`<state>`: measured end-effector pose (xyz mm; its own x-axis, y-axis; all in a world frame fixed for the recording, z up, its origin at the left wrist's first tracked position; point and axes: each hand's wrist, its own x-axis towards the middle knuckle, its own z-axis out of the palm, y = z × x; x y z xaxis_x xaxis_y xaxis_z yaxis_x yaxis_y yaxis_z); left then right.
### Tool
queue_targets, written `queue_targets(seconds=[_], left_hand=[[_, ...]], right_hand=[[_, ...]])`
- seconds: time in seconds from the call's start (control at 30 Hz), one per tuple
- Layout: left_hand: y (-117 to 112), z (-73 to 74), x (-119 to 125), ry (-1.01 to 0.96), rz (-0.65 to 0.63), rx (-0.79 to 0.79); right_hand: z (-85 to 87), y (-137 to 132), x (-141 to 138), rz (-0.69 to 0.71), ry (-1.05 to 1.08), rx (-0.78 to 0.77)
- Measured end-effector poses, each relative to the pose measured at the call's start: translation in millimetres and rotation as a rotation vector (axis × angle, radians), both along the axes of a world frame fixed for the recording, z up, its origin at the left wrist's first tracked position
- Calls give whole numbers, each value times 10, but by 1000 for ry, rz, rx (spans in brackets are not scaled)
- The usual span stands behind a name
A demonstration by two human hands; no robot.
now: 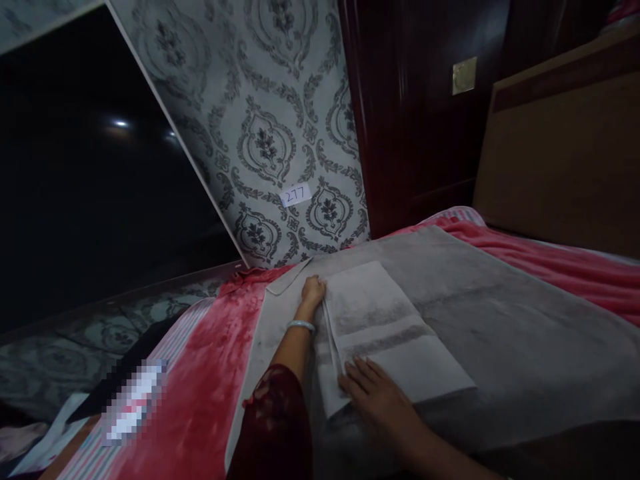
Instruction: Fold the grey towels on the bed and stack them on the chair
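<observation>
A light grey towel (380,300), folded into a layered rectangle with a darker band across it, lies on a larger grey cloth (510,333). At the towel's far left corner, my left hand (313,290) has its fingers closed on the edge; a pale bracelet (301,325) circles that wrist. My right hand (377,393) lies flat on the near left part of the towel, fingers stretched out. The layers show as open folds along the left side between both hands. My left fingertips are partly hidden.
Under the grey cloth spreads a red plush blanket (205,373) with a striped border. A large dark screen (100,173) leans at the left. Patterned wallpaper (280,87) bears a paper label (296,194) reading 277. A cardboard box (565,153) stands at the right.
</observation>
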<state>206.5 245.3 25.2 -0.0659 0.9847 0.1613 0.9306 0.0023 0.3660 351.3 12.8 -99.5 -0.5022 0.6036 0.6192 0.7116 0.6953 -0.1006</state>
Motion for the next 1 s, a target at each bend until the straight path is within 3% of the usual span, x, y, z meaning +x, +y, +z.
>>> queue_targets(seconds=[0.13,0.3,0.4,0.5,0.6,0.67,0.77,0.87,1.0], left_hand=[[147,-9,76,76,28,-31],[235,-97,116,144,36,-28],[256,-153,91,178,34,-35],[266,-113,60,203,14,-52],[222,12,117,229,-35,-9],[148,78,234,248,-140,57],[19,56,456,272,-408,104],[-46,-106,591,290,-578,3],[-18,-311,583,274,-572,-91]], right_hand=[[-63,-18,-20,-16,-24,69],[-134,-9,16,25,-14,303],[-139,-38,27,45,-13,317],[7,-101,64,86,-19,153],[355,-90,200,113,7,-199],[624,2,342,97,39,-353],[880,201,536,110,-3,-399],[876,321,608,230,-95,-471],[739,314,585,274,-106,-527]])
